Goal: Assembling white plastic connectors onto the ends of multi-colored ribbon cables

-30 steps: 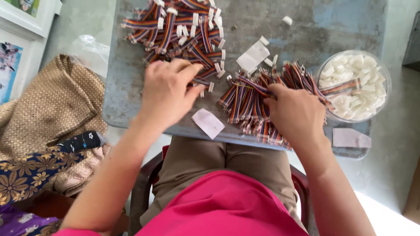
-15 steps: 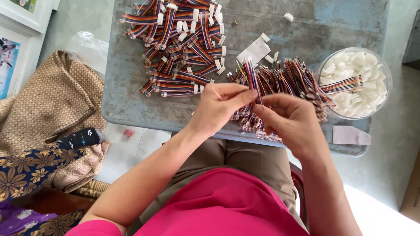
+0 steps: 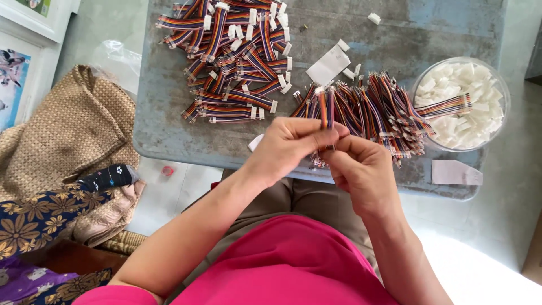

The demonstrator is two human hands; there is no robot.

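My left hand (image 3: pixel 291 144) and my right hand (image 3: pixel 361 166) meet above the near edge of a grey tray table (image 3: pixel 164 121). Together they pinch one short multicoloured ribbon cable (image 3: pixel 325 110), which stands upright between the fingertips with a white connector at its top. Just behind my hands lies a heap of bare-ended ribbon cables (image 3: pixel 381 116). Farther back on the left is a pile of ribbon cables with white connectors fitted (image 3: pixel 234 62). A clear bowl of white plastic connectors (image 3: pixel 466 104) sits at the right, with one cable draped over its rim.
A white paper slip (image 3: pixel 328 65) and loose connectors lie between the piles; a pale label (image 3: pixel 456 172) rests at the table's front right. Left of the table are a woven tan bag (image 3: pixel 73 135), floral cloth (image 3: pixel 39 214) and picture frames. My lap is under the table's edge.
My left hand left the connector-fitted pile and came to the middle; my right hand lifted off the bare-ended heap. Both now hold one cable upright, raised slightly higher than half a second ago.
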